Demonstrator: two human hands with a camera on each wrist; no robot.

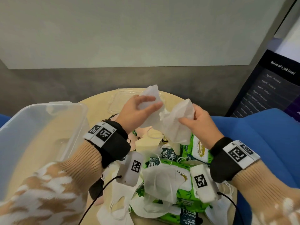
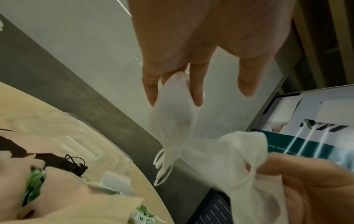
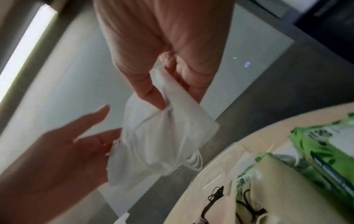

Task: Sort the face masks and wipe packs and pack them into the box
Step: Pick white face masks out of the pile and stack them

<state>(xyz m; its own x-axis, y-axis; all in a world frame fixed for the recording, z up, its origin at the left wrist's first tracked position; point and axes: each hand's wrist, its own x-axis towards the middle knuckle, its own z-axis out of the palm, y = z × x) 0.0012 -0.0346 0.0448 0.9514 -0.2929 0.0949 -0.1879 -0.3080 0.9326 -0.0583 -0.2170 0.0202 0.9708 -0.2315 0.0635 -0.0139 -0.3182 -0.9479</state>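
1. The clear plastic box (image 1: 40, 127) stands at the left edge of the round table (image 1: 97, 114). Through its walls only the table colour shows, and I see nothing lying inside it.
2. A clear lid (image 1: 123, 101) lies flat at the far side of the table, partly behind the raised hands.
3. The left hand (image 1: 138, 112) is lifted above the table and holds a white face mask (image 1: 151, 96) between thumb and fingers, which close only loosely round it. In the left wrist view the mask (image 2: 172, 118) hangs from the fingertips (image 2: 197, 97) with its ear loops dangling.
4. The right hand (image 1: 199, 125) pinches a bunch of white masks (image 1: 177, 120) tightly, thumb against fingers, just beside the left hand's mask. The two bundles touch in the middle.
5. Below the hands lies the unsorted heap: green wipe packs (image 1: 188, 190) near the front and right of the table, loose white masks (image 1: 160, 181) draped over them, and pale yellow, pink and black masks (image 1: 146, 143) nearer the box.
6. None of the heap is in the box; it all rests on the table.
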